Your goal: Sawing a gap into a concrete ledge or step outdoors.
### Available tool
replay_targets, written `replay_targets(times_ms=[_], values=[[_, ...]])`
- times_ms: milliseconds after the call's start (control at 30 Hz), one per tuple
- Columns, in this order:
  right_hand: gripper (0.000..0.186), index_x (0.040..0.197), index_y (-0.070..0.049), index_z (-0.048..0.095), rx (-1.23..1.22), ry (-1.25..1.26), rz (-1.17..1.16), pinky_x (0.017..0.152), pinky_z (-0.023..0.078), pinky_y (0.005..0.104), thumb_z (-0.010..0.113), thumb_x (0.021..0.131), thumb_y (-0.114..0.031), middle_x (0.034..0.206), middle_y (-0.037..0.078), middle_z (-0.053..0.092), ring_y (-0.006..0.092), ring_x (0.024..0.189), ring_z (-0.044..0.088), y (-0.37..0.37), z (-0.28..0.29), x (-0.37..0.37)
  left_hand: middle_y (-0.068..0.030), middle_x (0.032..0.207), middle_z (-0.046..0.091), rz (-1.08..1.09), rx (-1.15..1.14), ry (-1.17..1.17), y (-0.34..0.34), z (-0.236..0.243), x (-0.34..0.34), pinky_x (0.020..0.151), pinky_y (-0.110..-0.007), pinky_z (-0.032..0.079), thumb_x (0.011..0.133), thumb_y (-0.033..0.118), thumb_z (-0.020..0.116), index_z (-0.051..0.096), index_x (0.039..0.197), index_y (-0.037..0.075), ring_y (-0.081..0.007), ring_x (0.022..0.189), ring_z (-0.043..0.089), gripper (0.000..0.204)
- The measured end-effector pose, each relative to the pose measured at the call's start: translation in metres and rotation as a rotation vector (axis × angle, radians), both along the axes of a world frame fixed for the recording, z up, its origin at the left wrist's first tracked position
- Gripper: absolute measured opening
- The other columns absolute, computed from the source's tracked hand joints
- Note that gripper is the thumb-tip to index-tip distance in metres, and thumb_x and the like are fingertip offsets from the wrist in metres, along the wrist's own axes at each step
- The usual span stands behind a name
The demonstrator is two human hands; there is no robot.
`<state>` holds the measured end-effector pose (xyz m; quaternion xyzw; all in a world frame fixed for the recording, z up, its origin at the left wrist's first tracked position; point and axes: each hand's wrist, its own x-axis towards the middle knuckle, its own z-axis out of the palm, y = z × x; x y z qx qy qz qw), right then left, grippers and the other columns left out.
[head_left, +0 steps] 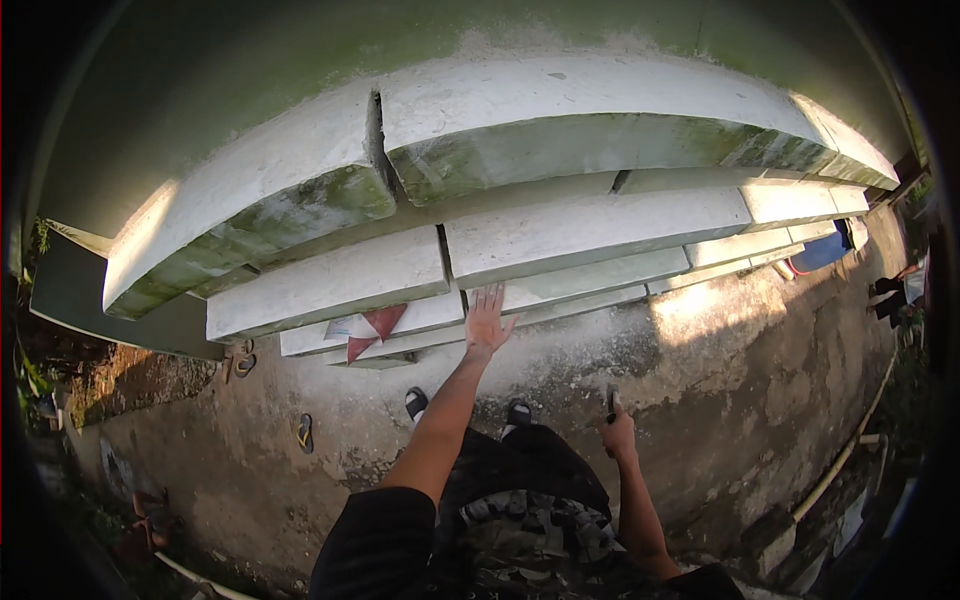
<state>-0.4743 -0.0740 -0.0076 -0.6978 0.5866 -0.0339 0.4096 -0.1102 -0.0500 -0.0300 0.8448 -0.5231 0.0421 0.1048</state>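
My left hand [488, 322] is stretched forward with its fingers spread, against or just over the edge of the lower white concrete ledges [560, 285]. Nothing is in it. Lower and to the right, my right hand [619, 436] is closed round a small dark hand tool [611, 398], which points away from me above the ground; its exact kind is too small to make out. Left of my left hand, a red and white packet [384, 320] lies on a lower ledge. White powder or dust marks the ground below the ledges.
An upper white ledge [600, 95] with green-stained sides and a dark gap runs across the far side. Loose sandals [305, 432] lie on the concrete ground at left. A blue object [822, 252] rests at far right, near another person [905, 290]. Pipes [845, 440] line the right edge.
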Motion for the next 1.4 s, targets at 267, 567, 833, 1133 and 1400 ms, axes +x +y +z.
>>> replay_targets(times_ms=[267,567,833,1133,1400], values=[[0.054,0.121,-0.003,0.047,-0.105,0.055,0.204,0.065,0.048,0.0439,0.053,0.068,-0.006,0.078,0.023,0.061,0.0384,0.074,0.061,-0.013,-0.007,0.004,-0.0153,0.143,0.021,0.207,0.094,-0.085,0.044,0.025,-0.001,0.107,-0.043,0.017,0.083,0.049,0.044,0.02,0.138,0.001,-0.0299,0.132,0.02,0.077],[0.045,0.115,-0.002,0.051,-0.071,-0.123,0.232,0.062,0.047,0.0388,0.064,0.075,-0.019,0.074,0.019,0.061,0.0307,0.067,0.06,-0.027,-0.016,0.022,-0.0141,0.145,0.019,0.389,0.193,-0.079,0.038,0.019,-0.024,0.107,-0.043,0.019,0.084,0.041,0.045,0.019,0.138,0.0,-0.0282,0.133,0.018,0.073],[0.057,0.129,-0.005,0.041,0.183,-0.167,0.163,0.049,0.047,0.0347,0.06,0.081,-0.029,0.072,0.017,0.062,0.0238,0.049,0.059,0.008,0.011,0.025,-0.0136,0.147,0.012,0.333,0.241,0.022,0.05,0.02,-0.028,0.107,-0.043,0.018,0.081,0.037,0.048,0.013,0.14,0.002,-0.0265,0.135,0.014,0.077],[0.035,0.107,-0.001,0.054,0.212,-0.189,0.267,0.043,0.043,0.033,0.054,0.086,-0.028,0.055,0.011,0.055,0.0189,0.043,0.055,0.034,0.007,0.02,-0.0255,0.134,0.033,-0.184,0.491,0.562,0.129,0.001,-0.008,0.103,-0.038,0.031,0.08,0.028,0.053,0.014,0.14,0.009,-0.036,0.121,0.039,0.075],[0.031,0.108,-0.002,0.052,0.374,-0.213,0.227,0.038,0.044,0.0322,0.055,0.086,-0.023,0.052,0.008,0.053,0.0175,0.039,0.053,0.053,-0.007,-0.008,-0.0245,0.108,0.057,0.493,0.343,0.797,0.22,0.014,-0.088,0.089,-0.042,0.043,0.084,0.04,0.049,-0.005,0.138,0.001,-0.0367,0.101,0.055,0.087]])
